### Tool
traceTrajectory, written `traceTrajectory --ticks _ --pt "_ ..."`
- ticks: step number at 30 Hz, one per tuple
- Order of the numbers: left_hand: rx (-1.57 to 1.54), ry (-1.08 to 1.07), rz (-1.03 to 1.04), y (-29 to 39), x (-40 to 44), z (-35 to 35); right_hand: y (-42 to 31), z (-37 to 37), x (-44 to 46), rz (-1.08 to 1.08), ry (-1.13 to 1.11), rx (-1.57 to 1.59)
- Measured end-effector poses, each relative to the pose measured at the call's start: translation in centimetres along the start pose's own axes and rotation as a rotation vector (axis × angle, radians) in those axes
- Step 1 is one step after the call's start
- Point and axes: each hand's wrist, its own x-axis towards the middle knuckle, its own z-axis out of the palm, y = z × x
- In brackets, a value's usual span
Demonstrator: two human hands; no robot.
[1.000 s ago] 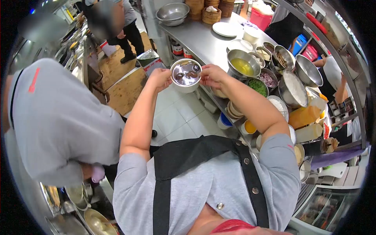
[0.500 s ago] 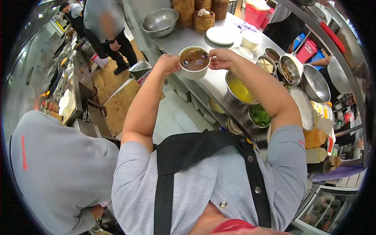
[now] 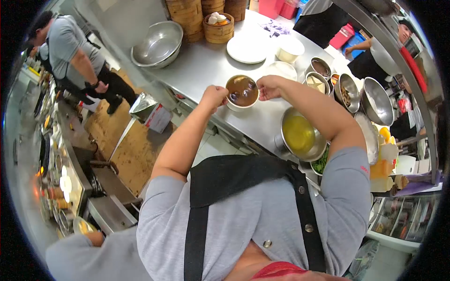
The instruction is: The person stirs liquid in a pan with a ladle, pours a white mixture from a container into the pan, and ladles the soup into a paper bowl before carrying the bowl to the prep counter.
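A white bowl of brown soup [image 3: 243, 92] with dark pieces in it is held between my two hands, near the front part of the steel counter [image 3: 201, 70]. My left hand [image 3: 215, 97] is closed on its left rim, and my right hand [image 3: 270, 87] pinches the right rim. Whether the bowl's base touches the counter I cannot tell. Just behind my right hand lies a white plate [image 3: 281, 69]. Below my right forearm stands a steel pot of yellow liquid [image 3: 299, 133].
White plates [image 3: 246, 49], a white tub [image 3: 289, 49] and bamboo steamers [image 3: 218, 33] stand farther back. A large steel bowl [image 3: 158, 44] is at left. Several metal bowls [image 3: 377, 100] line the right. A co-worker [image 3: 79, 51] stands at far left; another person's sleeve [image 3: 103, 257] is close at lower left.
The bowl and both hands have moved inward over the counter from its front edge. My view has turned. The co-worker at far left has turned, and the person at lower left shows less.
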Motion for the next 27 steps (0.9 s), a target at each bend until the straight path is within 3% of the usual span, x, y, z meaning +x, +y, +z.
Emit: traceTrajectory --ticks 3,5,7,9,10,12,14,15,18,19,20,22,23,25,27 --pt "0.021 -0.061 -0.035 0.0 1.2 -0.9 -0.6 -0.4 0.2 -0.003 0.069 0.05" --pt "-0.021 -0.096 -0.093 0.4 1.4 -1.2 -0.9 -4.4 1.9 0.112 0.04 -0.316" --pt "-0.049 -0.128 -0.143 0.5 1.4 -1.7 -2.5 -5.5 1.2 0.182 0.418 -0.767" --pt "-0.074 -0.156 -0.186 0.6 1.1 -2.2 -3.3 -5.4 -1.2 0.09 0.762 -1.05" --pt "-0.102 -0.219 -0.207 0.8 1.0 -2.4 -3.4 -6.2 -0.9 0.099 0.831 -1.088" --pt "-0.137 -0.277 -0.225 1.0 1.0 -2.8 -2.7 -10.4 2.5 0.264 0.841 -0.946" --pt "-0.18 -0.243 -0.227 0.8 0.8 -2.5 0.4 -18.9 10.1 0.56 0.786 -0.541" --pt "-0.201 -0.274 -0.237 0.6 0.9 -2.6 2.4 -22.5 12.3 0.585 0.765 -0.348" --pt "-0.211 -0.25 -0.221 1.4 0.5 -2.5 -2.3 -12.0 4.0 0.093 0.706 -0.019" --pt "-0.213 -0.275 -0.236 1.6 0.6 -2.6 -1.8 -15.1 5.9 0.045 0.618 -0.042" --pt "-0.22 -0.27 -0.236 1.4 0.7 -2.7 -4.4 -11.2 2.7 -0.008 0.721 -0.226" --pt "-0.198 -0.348 -0.231 1.2 1.3 -2.7 -7.1 -10.2 0.8 -0.099 0.8 -0.781" --pt "-0.186 -0.356 -0.239 1.4 1.4 -2.7 -8.1 -9.4 0.0 -0.102 0.803 -0.787" --pt "-0.211 -0.368 -0.242 1.8 1.3 -2.6 -10.0 -5.5 -1.5 -0.416 1.137 -1.321" --pt "-0.227 -0.385 -0.251 1.7 1.3 -2.3 -12.5 -4.1 -1.4 -0.592 1.112 -1.285"
